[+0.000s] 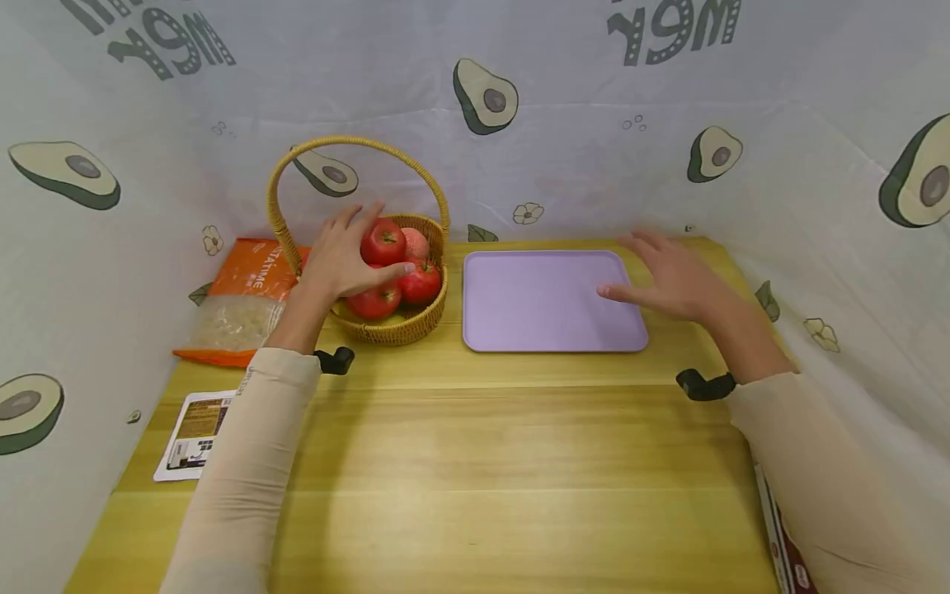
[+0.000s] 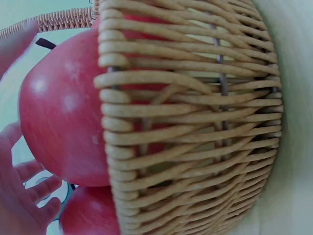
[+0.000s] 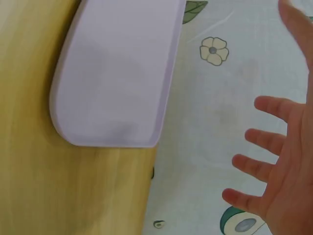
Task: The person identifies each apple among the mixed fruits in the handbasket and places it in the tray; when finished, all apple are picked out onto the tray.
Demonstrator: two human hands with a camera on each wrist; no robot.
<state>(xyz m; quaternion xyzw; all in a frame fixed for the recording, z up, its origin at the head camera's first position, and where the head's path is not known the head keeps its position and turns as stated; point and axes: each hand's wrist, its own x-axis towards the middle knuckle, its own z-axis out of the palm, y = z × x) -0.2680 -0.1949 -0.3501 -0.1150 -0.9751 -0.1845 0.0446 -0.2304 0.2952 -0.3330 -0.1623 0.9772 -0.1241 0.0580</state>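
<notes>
My left hand (image 1: pixel 337 262) hovers over the left side of a wicker basket (image 1: pixel 393 332) with a tall arched handle, its fingers spread and holding nothing. Inside the basket lie several red apples (image 1: pixel 383 242) and a paler pinkish round fruit (image 1: pixel 416 244). The left wrist view shows a large apple (image 2: pixel 63 107) close up above the woven wall (image 2: pixel 195 122), with fingers (image 2: pixel 29 191) beside it. My right hand (image 1: pixel 671 276), fingers apart, is raised above the right end of a lilac tray (image 1: pixel 542 301). Nothing is in that palm; the right wrist view shows the fingers extended.
An orange and clear plastic bag (image 1: pixel 233 318) leans behind the left forearm. Nearer me is a white printed card or packet (image 1: pixel 195 433), partly covered by the sleeve. The wooden table (image 1: pixel 482 462) meets an avocado-print cloth (image 1: pixel 564 148) at back and sides. A dark red boxed edge (image 1: pixel 796 561) shows under the right sleeve.
</notes>
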